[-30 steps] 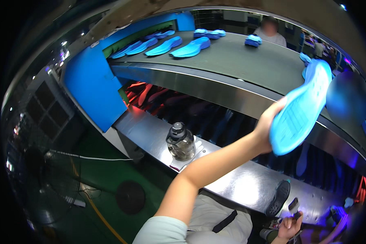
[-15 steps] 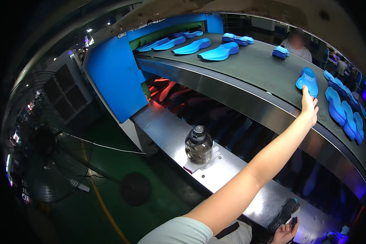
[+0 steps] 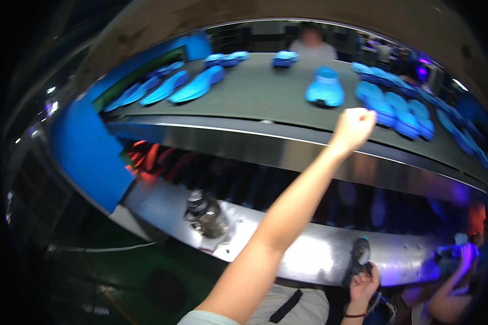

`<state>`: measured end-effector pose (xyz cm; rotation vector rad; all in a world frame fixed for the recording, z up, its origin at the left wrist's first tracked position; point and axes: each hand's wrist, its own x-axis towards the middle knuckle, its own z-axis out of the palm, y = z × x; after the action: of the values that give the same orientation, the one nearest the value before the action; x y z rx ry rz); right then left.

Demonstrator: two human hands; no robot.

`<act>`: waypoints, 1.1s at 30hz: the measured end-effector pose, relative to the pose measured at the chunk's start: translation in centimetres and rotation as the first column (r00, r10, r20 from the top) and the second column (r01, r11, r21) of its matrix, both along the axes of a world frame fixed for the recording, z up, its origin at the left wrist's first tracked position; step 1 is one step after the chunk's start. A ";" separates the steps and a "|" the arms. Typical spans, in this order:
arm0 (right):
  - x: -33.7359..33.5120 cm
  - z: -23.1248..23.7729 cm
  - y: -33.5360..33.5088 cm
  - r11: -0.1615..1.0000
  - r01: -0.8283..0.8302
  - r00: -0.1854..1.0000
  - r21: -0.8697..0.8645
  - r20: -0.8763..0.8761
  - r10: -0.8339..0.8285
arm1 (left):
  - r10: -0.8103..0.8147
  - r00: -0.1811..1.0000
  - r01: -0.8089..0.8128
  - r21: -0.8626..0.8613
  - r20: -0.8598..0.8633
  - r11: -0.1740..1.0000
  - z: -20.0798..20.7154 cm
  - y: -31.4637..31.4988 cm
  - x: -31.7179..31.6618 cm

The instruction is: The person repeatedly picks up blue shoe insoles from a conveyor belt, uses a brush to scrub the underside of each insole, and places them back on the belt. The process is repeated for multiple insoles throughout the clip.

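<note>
The long grey conveyor belt [image 3: 265, 100] fills the upper part of the view. Below it, nearer to us, runs a steel shelf [image 3: 309, 260], and a blue panel [image 3: 87, 151] stands at the left end.

The belt already carries many blue soles. A row of long ones [image 3: 192, 86] lies at the far left, a crowded group [image 3: 401, 111] lies at the right, and one broad blue sole [image 3: 324, 86] lies flat near the middle, apart from both.

Our left hand [image 3: 355, 125] is stretched out over the near edge of the belt, just short of that middle sole and not touching it. The fingers are curled into a fist, and as far as we can see nothing is in it. We judge that this sole is already laid down, since it rests on the belt free of the hand.

On the steel shelf a clear jar [image 3: 203, 214] stands upright, well away from either hand.

At the lower edge our right hand [image 3: 363, 281] has its fingers closed around the bottom of a dark shoe-shaped piece [image 3: 360, 253]. The piece stands up against the shelf's front edge, so it is what we judge left to deal with. We cannot make out what it is.

Another person's hand [image 3: 463, 257] works at the far right under purple light.
</note>
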<state>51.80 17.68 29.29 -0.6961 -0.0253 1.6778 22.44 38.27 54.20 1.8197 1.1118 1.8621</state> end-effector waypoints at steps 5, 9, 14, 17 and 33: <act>-0.3 -0.2 -0.2 1.000 -0.026 0.998 -0.005 0.052 0.026 | -0.049 0.998 0.039 -0.247 -0.035 0.968 0.8 -1.1 0.4; 0.0 0.6 0.0 1.000 -0.007 0.995 -0.001 0.096 0.007 | -0.040 0.984 -0.007 -0.264 -0.174 0.964 1.3 -2.3 1.0; 1.2 0.4 -0.2 0.999 0.041 0.991 0.016 0.129 -0.042 | 0.071 0.991 -0.014 -0.436 0.115 0.900 2.9 -3.1 1.9; 1.0 0.5 -0.7 0.999 0.037 0.991 -0.005 0.132 -0.036 | -0.066 0.940 0.194 -0.368 0.335 0.909 1.7 -1.5 0.0; 0.6 -0.9 -0.2 0.996 0.060 0.990 -0.069 0.133 -0.050 | 0.296 0.619 -0.665 -0.285 -0.727 0.690 2.1 -1.2 4.8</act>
<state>52.35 17.45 28.41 -0.8544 -0.0377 1.5845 27.22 37.05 56.34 1.9201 2.3358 0.8843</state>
